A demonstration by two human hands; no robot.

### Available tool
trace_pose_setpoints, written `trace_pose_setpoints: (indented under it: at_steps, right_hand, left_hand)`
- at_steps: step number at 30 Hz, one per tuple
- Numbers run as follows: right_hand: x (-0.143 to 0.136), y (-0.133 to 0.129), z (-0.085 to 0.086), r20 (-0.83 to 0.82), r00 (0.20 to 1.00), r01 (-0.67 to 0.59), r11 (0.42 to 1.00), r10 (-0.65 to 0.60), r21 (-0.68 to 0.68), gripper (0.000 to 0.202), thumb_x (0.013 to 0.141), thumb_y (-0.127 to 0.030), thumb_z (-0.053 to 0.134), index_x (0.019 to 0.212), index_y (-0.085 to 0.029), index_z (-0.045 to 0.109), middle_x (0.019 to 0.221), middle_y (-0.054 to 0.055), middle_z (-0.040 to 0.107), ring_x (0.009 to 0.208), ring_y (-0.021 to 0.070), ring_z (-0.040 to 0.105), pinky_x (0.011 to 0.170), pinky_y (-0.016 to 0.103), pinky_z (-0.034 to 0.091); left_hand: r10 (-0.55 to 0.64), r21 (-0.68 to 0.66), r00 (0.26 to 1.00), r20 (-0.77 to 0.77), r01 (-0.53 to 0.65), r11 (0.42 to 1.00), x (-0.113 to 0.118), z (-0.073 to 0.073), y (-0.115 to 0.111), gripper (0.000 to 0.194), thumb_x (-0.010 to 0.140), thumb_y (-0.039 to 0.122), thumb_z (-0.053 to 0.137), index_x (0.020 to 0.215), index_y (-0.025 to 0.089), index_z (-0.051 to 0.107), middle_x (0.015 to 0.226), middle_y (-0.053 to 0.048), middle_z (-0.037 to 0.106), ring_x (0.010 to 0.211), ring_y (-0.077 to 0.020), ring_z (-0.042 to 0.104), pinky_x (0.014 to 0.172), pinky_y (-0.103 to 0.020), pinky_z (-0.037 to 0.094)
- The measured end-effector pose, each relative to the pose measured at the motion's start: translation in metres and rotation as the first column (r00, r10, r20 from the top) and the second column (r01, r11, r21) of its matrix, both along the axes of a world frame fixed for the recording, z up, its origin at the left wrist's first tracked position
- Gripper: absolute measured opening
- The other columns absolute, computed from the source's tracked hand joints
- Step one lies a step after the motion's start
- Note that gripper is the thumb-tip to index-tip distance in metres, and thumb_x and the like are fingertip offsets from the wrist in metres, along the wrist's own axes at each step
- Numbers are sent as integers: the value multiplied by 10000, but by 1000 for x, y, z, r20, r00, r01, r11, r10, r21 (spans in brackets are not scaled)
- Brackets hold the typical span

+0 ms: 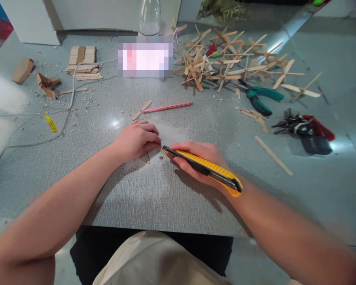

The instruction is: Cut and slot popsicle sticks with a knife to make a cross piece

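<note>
My right hand (198, 152) is closed around a yellow and black snap-off utility knife (207, 166), its tip end pointing left toward my other hand. With fingers curled and pinched, my left hand (142, 138) holds a thin wooden craft stick (163, 150), mostly hidden between the two hands near the knife's tip. Just beyond my left hand lie a slotted craft stick (141, 110) and a red pencil (169, 107). A small dark round piece (161, 158) rests on the table below the knife tip.
Crossed craft sticks (225, 67) pile up at the back right. Teal-handled pliers (262, 99), a key bunch (296, 124) and a loose stick (273, 155) lie to the right. Stacked sticks (83, 63), brown scraps (47, 84) and a white cable (72, 91) are left. A glass bottle (149, 18) stands behind.
</note>
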State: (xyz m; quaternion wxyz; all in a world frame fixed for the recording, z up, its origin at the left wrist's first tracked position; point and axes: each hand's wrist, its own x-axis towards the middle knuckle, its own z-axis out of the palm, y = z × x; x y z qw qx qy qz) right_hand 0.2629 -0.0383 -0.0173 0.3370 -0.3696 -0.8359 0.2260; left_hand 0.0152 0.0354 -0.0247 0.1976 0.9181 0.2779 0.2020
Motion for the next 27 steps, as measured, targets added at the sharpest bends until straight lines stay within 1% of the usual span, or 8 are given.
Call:
trace_pose_setpoints:
  at_steps: [6, 11, 15, 18, 20, 23, 25, 27]
  right_hand:
    - [0, -1, -2, 17, 1000, -5, 999, 5, -33, 250, 946, -189, 630, 1150, -332, 643, 952, -2, 790, 782, 191, 762, 730, 332, 627]
    - [0, 0, -2, 19, 1000, 2, 1000, -2, -9, 178, 954, -218, 643, 1120, -283, 646, 925, -11, 780, 763, 155, 747, 722, 288, 598]
    - [1, 0, -2, 12, 1000, 0, 1000, 0, -1, 161, 958, -223, 634, 1115, -256, 646, 908, -10, 773, 749, 138, 736, 700, 260, 575]
    - [3, -2, -2, 17, 999, 45, 999, -45, 3, 156, 959, -243, 631, 1113, -261, 649, 906, -1, 776, 753, 155, 738, 679, 274, 569]
    - [5, -4, -1, 20, 996, 88, 996, -88, 3, 160, 959, -253, 631, 1117, -269, 655, 910, 8, 781, 752, 169, 742, 667, 288, 570]
    - [7, -6, 1, 22, 989, 149, 989, -149, -2, 160, 961, -257, 625, 1111, -289, 669, 914, 15, 790, 744, 183, 748, 655, 303, 574]
    - [7, -7, 2, 2, 981, 192, 981, -192, -1, 155, 963, -266, 622, 1105, -302, 674, 922, 16, 795, 756, 191, 754, 664, 312, 580]
    - [7, -8, 3, -25, 973, 229, 973, -229, -5, 149, 966, -281, 619, 1102, -308, 675, 914, 15, 797, 759, 196, 757, 668, 319, 583]
  left_hand:
    - [16, -15, 1000, 5, -16, 1000, 0, -1, -1, 189, 983, 309, 639, 935, 238, 808, 993, -49, 756, 910, -203, 657, 878, -365, 490]
    - [24, -29, 1000, -14, -24, 999, 1, -2, 1, 190, 978, 309, 639, 943, 237, 810, 995, -51, 758, 923, -211, 658, 882, -371, 483]
    - [25, -20, 998, -50, -26, 999, 3, 1, -2, 198, 983, 306, 621, 946, 235, 803, 1015, -55, 761, 932, -217, 655, 887, -377, 466]
    - [27, 9, 995, -93, -26, 1000, 3, 6, -7, 181, 975, 311, 635, 936, 238, 796, 975, -43, 765, 929, -221, 655, 891, -388, 437]
    - [18, 15, 994, -112, -17, 1000, 2, 9, -10, 162, 954, 337, 672, 903, 245, 795, 870, -22, 755, 878, -211, 653, 874, -387, 417]
    - [-15, -31, 994, -108, 12, 999, 1, 12, -12, 170, 924, 384, 716, 868, 243, 792, 727, 5, 713, 765, -179, 630, 845, -378, 400]
    - [-39, -64, 995, -93, 33, 997, 0, 12, -12, 172, 935, 379, 704, 889, 239, 793, 727, 2, 710, 754, -171, 621, 846, -376, 400]
    - [-44, -55, 996, -76, 40, 998, -1, 11, -10, 187, 956, 386, 676, 952, 245, 798, 807, -24, 729, 822, -191, 628, 874, -388, 411]
